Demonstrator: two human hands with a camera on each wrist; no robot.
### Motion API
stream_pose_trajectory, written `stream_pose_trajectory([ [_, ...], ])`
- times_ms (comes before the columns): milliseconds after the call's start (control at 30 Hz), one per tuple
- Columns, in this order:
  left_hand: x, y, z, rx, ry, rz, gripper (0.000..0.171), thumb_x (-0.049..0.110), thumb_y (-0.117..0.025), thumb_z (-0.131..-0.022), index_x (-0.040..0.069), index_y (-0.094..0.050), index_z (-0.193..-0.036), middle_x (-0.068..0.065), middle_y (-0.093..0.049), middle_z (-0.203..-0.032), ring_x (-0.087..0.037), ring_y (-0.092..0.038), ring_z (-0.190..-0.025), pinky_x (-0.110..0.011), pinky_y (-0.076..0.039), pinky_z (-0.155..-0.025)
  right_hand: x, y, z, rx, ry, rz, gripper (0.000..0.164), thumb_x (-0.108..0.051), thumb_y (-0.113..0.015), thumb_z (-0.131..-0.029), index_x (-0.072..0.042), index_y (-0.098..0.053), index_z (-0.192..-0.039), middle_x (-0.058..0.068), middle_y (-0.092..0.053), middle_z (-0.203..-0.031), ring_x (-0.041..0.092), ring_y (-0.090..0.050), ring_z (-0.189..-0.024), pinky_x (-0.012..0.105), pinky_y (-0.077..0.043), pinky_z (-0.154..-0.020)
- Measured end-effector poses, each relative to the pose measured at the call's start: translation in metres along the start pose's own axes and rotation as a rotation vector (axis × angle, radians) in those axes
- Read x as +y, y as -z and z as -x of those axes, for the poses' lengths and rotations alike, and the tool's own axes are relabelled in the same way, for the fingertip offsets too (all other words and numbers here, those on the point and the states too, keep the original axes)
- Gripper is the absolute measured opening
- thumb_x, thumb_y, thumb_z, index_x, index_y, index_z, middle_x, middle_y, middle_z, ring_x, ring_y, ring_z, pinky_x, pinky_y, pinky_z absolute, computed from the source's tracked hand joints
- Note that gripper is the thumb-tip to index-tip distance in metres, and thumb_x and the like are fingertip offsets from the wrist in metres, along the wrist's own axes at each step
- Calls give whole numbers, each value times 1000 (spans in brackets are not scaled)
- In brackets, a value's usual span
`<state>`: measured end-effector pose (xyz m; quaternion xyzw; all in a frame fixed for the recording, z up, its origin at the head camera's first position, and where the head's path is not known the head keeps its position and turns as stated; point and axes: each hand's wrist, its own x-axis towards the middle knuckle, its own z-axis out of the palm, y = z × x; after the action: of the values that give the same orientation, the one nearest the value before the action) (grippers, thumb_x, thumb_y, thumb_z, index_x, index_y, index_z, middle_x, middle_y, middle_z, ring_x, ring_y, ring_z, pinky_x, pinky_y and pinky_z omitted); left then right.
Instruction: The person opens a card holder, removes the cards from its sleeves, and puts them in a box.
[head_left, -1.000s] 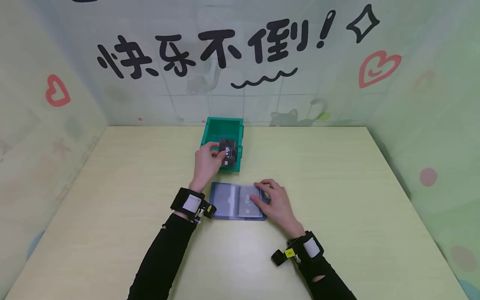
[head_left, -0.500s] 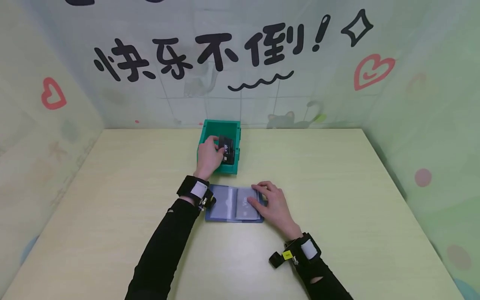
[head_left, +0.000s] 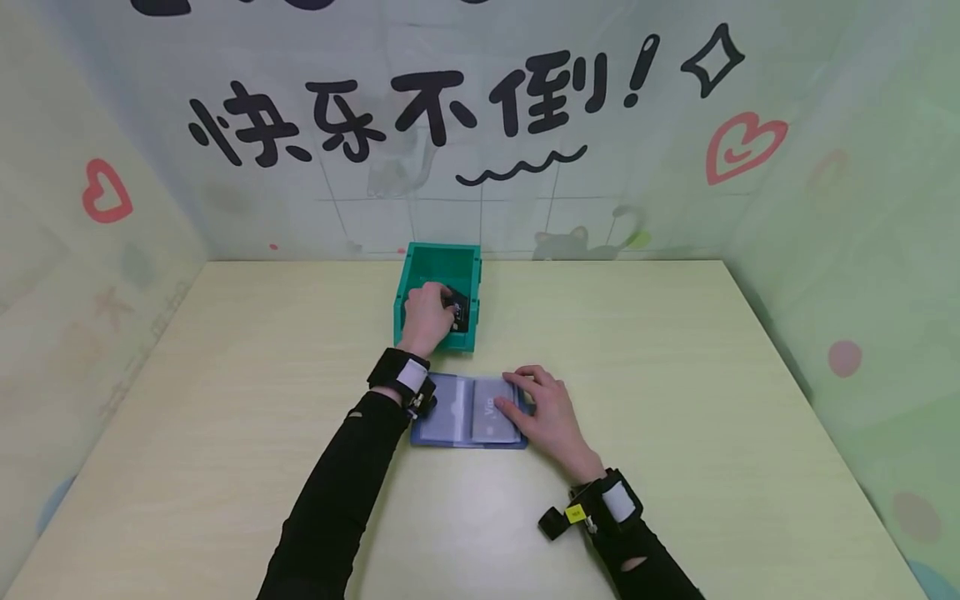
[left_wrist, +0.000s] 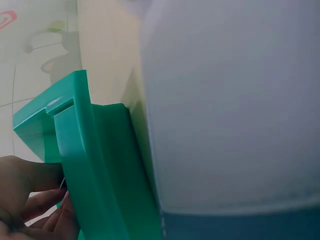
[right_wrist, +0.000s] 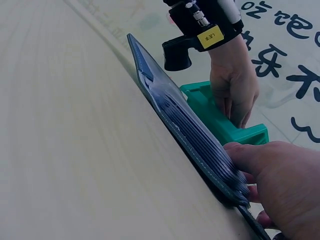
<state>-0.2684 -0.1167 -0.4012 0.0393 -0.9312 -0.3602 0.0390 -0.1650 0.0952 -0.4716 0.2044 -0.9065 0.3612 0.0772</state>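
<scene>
A green box [head_left: 442,262] stood by the far edge of the pale bench [head_left: 225,417], the left hand [head_left: 427,317] in it, pinching a black card [head_left: 461,315]. Farther from that edge, the right hand [head_left: 553,415] gripped an open wallet [head_left: 446,417] by its right side. Printed walls [head_left: 480,158] rose along the far, left and right edges.

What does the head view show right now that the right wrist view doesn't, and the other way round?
Only the head view: the dark card pinched by the left hand in the green bin, and the pale lettering on the open card holder.

Only the right wrist view: the card holder side-on, with its layered page edges.

Both: the left hand at the bin, the right hand gripping the holder's edge, and the pale tabletop.
</scene>
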Motion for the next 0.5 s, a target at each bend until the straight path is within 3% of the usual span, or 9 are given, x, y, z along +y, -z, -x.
stream_pose_trajectory([
  [200,3,-4,-1,-30,18,-35,27,7,-62,-98,-4,-66,-123,-24,-68,-121,-37,-70,-102,-46,-59,-80,1,1,1,6,12,-3,40,-28,-76,-89,-6,-71,-122,14,-65,-117,31,-62,-105,44,-43,-89],
  [367,4,-7,0,-18,-24,-143,12,3,-60,-98,-4,-69,-98,-21,-70,-93,-32,-67,-76,-36,-52,-58,2,1,0,10,21,-3,40,-28,-76,-89,-6,-71,-122,14,-65,-117,31,-63,-105,44,-43,-88],
  [500,4,-8,2,-38,-25,-213,19,3,-54,-99,-2,-62,-82,-17,-61,-77,-27,-59,-67,-32,-41,-52,3,1,0,8,19,4,41,-28,-76,-89,-6,-71,-123,14,-65,-118,31,-63,-105,44,-44,-89],
])
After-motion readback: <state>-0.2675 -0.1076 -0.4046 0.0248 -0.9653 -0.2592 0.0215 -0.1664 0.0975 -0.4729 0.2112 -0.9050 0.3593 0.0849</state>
